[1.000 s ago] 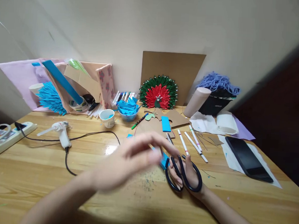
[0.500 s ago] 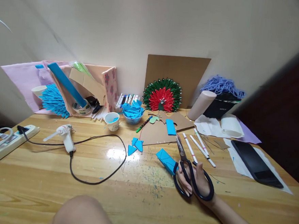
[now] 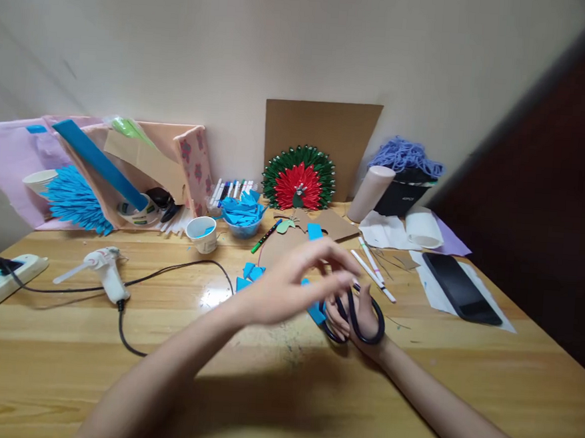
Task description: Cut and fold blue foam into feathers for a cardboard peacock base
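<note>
My right hand (image 3: 361,310) grips the black-handled scissors (image 3: 365,327) low over the wooden table (image 3: 261,383); the blades are hidden behind my left hand. My left hand (image 3: 293,282) hovers just left of the scissors, fingers spread and blurred, reaching over a folded blue paper piece (image 3: 316,311) that peeks out beneath it. I cannot tell whether the fingers touch the paper. A few small blue paper triangles (image 3: 249,275) lie on the table just left of that hand.
A glue gun (image 3: 103,269) with its black cord lies at left, next to a power strip (image 3: 2,279). Paper cup (image 3: 202,233), bowl of blue pieces (image 3: 243,214), pens (image 3: 374,268), red-green paper fan (image 3: 298,178), cardboard, yarn (image 3: 407,155) and a phone (image 3: 461,287) crowd the back and right.
My left hand, drawn back out of view half a second ago, has come forward again over the blue paper beside the scissors. The view has shifted slightly.
</note>
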A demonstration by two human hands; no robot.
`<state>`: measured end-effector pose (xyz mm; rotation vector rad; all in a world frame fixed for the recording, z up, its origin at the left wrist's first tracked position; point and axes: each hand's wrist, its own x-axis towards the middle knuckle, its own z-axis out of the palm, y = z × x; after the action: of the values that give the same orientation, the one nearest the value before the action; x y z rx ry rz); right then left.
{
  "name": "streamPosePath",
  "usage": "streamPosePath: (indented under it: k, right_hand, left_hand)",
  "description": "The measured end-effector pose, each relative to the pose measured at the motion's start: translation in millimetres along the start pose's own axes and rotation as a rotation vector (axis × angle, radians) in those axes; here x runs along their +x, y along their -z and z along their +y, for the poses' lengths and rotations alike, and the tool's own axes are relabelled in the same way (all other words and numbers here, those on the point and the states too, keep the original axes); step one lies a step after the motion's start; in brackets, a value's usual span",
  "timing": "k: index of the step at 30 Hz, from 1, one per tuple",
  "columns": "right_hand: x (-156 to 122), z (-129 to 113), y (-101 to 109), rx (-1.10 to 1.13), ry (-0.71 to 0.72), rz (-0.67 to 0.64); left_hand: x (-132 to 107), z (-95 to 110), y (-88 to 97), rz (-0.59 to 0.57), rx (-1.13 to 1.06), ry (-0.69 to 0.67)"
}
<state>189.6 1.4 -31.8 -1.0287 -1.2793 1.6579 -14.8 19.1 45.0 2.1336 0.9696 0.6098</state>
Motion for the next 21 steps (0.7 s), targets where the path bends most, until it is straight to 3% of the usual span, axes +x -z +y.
streamPosePath:
  k: [6,10,13,15,19,21]
  right_hand:
    - [3,-9,9,0.403,0.086,0.158]
    - [4,-13,16,0.425,0.065,0.127]
    - [4,-11,19,0.325,0.055,0.081]
    - [3,-9,19,0.185,0.091,0.099]
    - [-2,-13,14,-0.074,0.170,0.365]
    - [-6,-19,12,-0.100,0.185,0.428]
  left_hand:
    - [45,-32,-22.1,-0.072,0.061,-0.035]
    - [43,-40,-24.9,-0.192,0.126,-0.134]
    - [31,-42,-26.0,-0.211,0.219,-0.226]
    - [22,-44,-28.2,-0.161,0.278,-0.249]
    - [9,-47,-35.0,0.039,0.242,-0.242]
    - [6,-47,-38.6,0.148,0.196,-0.232]
